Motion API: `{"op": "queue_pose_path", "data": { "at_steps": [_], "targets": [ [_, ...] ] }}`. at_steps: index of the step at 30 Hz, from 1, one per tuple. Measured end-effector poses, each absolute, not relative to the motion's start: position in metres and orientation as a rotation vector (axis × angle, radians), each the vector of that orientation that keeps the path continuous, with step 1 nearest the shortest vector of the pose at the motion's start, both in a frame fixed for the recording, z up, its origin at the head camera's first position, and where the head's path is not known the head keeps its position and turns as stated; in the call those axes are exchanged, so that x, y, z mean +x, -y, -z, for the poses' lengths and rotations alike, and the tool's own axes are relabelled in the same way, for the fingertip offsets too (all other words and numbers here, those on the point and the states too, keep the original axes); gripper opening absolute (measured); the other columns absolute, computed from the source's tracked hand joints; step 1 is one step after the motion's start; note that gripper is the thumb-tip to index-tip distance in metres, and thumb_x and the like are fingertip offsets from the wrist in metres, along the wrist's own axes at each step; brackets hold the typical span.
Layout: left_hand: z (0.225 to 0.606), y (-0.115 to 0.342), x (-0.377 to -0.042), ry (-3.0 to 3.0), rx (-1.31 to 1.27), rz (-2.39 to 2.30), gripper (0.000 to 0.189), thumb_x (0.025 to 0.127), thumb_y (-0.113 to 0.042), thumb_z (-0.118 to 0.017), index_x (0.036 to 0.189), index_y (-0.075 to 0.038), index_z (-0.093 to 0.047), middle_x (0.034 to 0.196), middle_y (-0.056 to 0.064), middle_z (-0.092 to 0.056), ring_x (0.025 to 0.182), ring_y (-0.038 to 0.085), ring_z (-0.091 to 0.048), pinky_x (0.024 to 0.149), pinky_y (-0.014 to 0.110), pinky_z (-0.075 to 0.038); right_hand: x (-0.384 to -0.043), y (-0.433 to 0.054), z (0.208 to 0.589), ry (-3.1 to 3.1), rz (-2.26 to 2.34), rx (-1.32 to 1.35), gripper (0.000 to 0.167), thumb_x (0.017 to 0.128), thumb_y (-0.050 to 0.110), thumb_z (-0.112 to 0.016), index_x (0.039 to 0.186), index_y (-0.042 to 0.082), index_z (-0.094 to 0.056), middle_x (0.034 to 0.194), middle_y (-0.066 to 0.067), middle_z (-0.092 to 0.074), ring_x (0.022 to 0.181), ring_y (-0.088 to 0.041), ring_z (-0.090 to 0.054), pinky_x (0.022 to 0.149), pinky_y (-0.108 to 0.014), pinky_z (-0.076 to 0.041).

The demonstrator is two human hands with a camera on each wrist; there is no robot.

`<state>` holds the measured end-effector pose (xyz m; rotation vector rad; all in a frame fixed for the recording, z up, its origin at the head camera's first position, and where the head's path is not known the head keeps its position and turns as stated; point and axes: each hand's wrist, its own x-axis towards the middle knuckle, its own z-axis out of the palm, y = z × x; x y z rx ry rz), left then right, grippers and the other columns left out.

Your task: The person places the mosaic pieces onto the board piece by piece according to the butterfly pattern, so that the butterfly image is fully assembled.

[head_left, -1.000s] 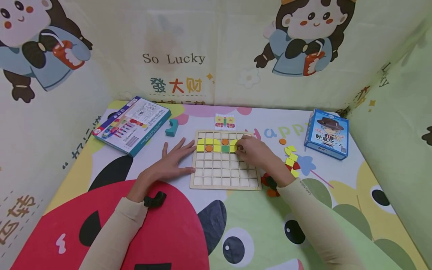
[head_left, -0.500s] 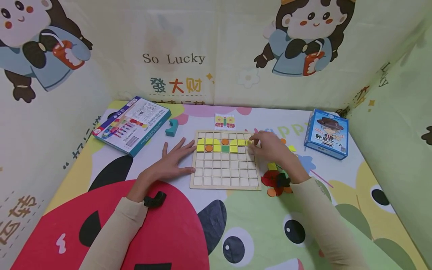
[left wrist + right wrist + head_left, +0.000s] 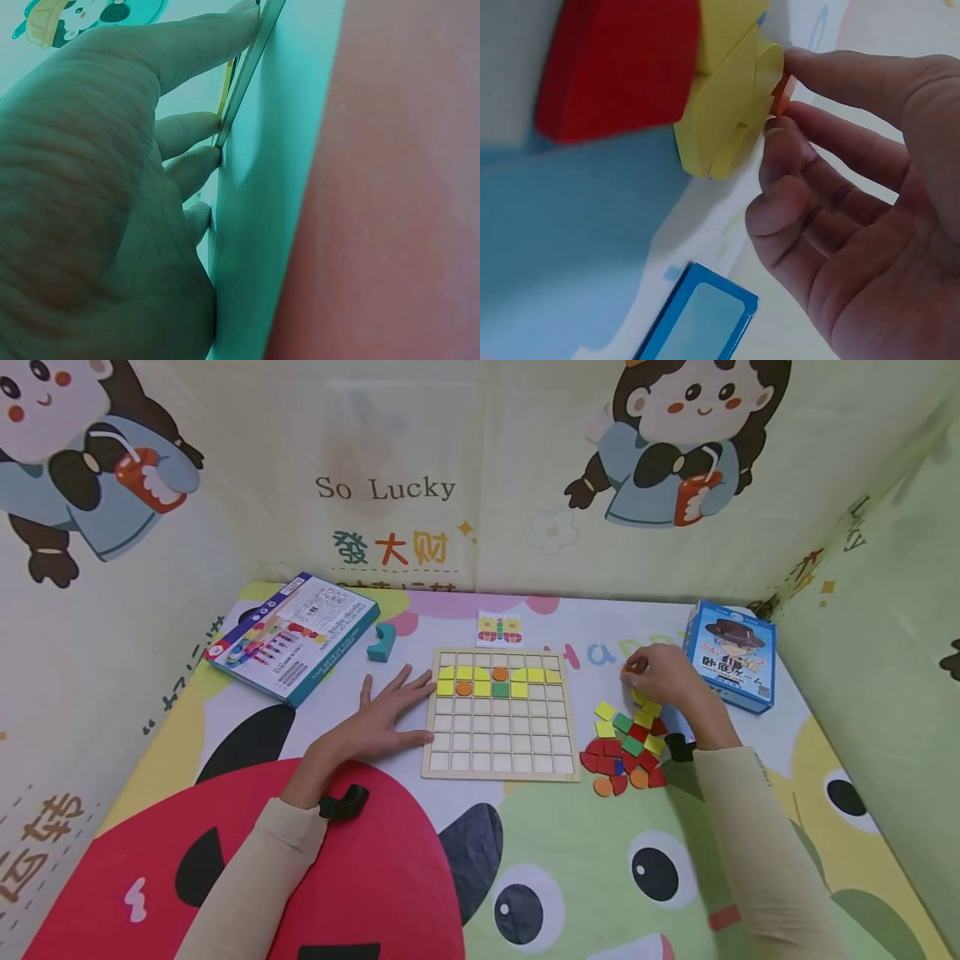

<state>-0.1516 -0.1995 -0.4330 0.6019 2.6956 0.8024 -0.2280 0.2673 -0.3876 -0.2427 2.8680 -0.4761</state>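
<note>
My left hand (image 3: 382, 718) lies with fingers spread at the left edge of a wooden grid board (image 3: 480, 746); the left wrist view shows its fingertips touching that edge. Yellow tiles (image 3: 536, 676), two orange discs (image 3: 499, 674) and a green square tile (image 3: 501, 690) fill cells in the board's upper rows. Off to the right of the board, my right hand (image 3: 663, 675) pinches an orange disc (image 3: 783, 94) between thumb and forefinger. Right beside it are yellow tiles (image 3: 731, 105) and a red tile (image 3: 626, 64).
Loose red, yellow, green and orange pieces (image 3: 632, 745) lie right of the board. A butterfly pattern card (image 3: 499, 629) is behind it. Two boxes stand at the back, one left (image 3: 296, 639) and a blue one right (image 3: 731, 652). A teal curved piece (image 3: 382, 643) lies near the left box.
My right hand has left the board's upper right and moved right to the orange disc, which it now pinches. The yellow tiles it covered on the board are visible. My left hand stays put.
</note>
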Motion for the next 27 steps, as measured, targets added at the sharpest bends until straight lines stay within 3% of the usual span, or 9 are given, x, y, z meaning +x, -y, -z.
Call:
{"op": "queue_pose_path", "data": {
  "at_steps": [27],
  "targets": [
    [0.431, 0.199, -0.15, -2.692, 0.593, -0.809, 0.095, 0.089, -0.052, -0.077, 0.168, -0.022, -0.033, 0.179, 0.007, -0.021, 0.169, 0.038, -0.002, 0.123, 0.077, 0.018, -0.228, -0.26, 0.397, -2.891, 0.457, -0.2, 0.04, 0.101, 0.025, -0.072, 0.128, -0.005, -0.071, 0.121, -0.027, -0.07, 0.106, -0.038, -0.061, 0.087, -0.048, -0.058]
  ]
}}
